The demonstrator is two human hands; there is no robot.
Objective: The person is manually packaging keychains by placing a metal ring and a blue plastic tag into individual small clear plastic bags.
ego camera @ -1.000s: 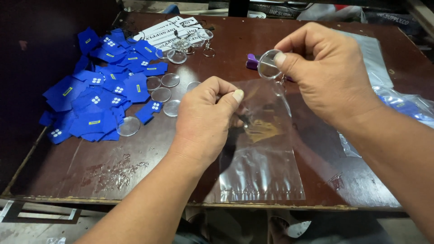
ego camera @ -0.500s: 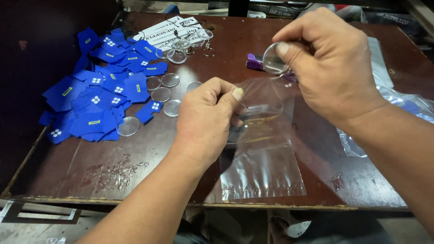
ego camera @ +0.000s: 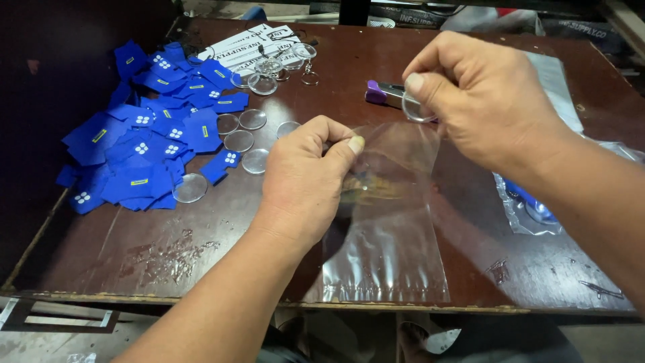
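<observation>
- The dark wooden table (ego camera: 201,269) carries the work; its far edge is cluttered and hard to read.
- A heap of blue tags (ego camera: 144,151) lies on the left, with loose clear discs (ego camera: 240,140) just beside it on the right.
- A clear plastic bag (ego camera: 386,249) lies near the front edge, in the middle, its far end lifted.
- The left hand (ego camera: 306,181) is closed narrowly, pinching the bag's mouth between thumb and finger.
- The right hand (ego camera: 480,101) is closed on a clear round disc (ego camera: 416,111), held just above the bag's mouth.
- To do this well, I judge the left hand should hold the mouth apart and steady while the disc goes in edge first.
- Something small and dark shows inside the bag, too blurred to name.
- A purple-tipped object (ego camera: 376,92) is half hidden behind the right hand.
</observation>
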